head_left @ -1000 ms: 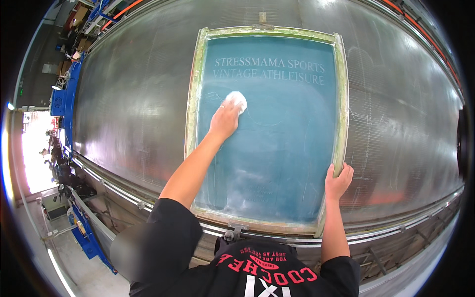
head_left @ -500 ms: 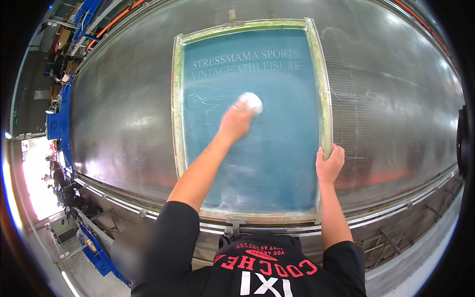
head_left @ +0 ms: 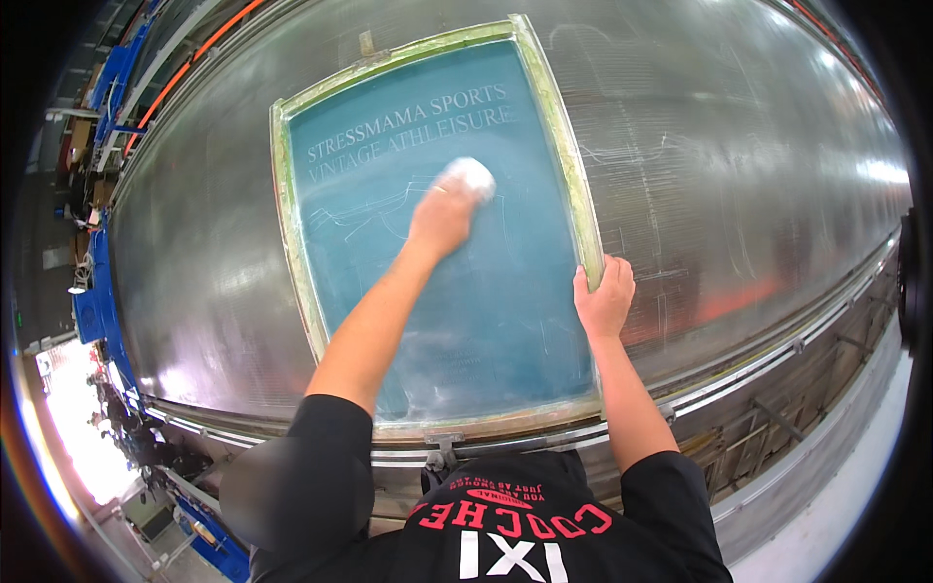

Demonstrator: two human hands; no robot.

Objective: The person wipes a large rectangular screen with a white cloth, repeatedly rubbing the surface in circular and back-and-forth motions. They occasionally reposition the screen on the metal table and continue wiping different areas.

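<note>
A screen-printing frame (head_left: pixel 575 199) with greenish taped rails and teal mesh (head_left: pixel 486 301) lies on the long metal table in front of me. My left hand (head_left: pixel 442 216) is closed around a white wad of cloth (head_left: pixel 473 179), slightly blurred by motion. The wad appears to be against the mesh, below two rows of pale lettering and among fine line drawing. On the frame's right rail, towards its near end, my right hand (head_left: pixel 606 294) is closed, its thumb on the inner side and its fingers on the outer side.
The metal table (head_left: pixel 719 194) stretches left and right beyond the frame, with a metal rail along its near edge. A small metal clamp (head_left: pixel 444 449) sits at the frame's near edge. Blue machine parts (head_left: pixel 89 311) stand beyond the table's left end.
The view has turned, so the frame appears tilted and further left. My left hand has moved the white wad rightward across the mesh. My right hand keeps its grip on the rail.
</note>
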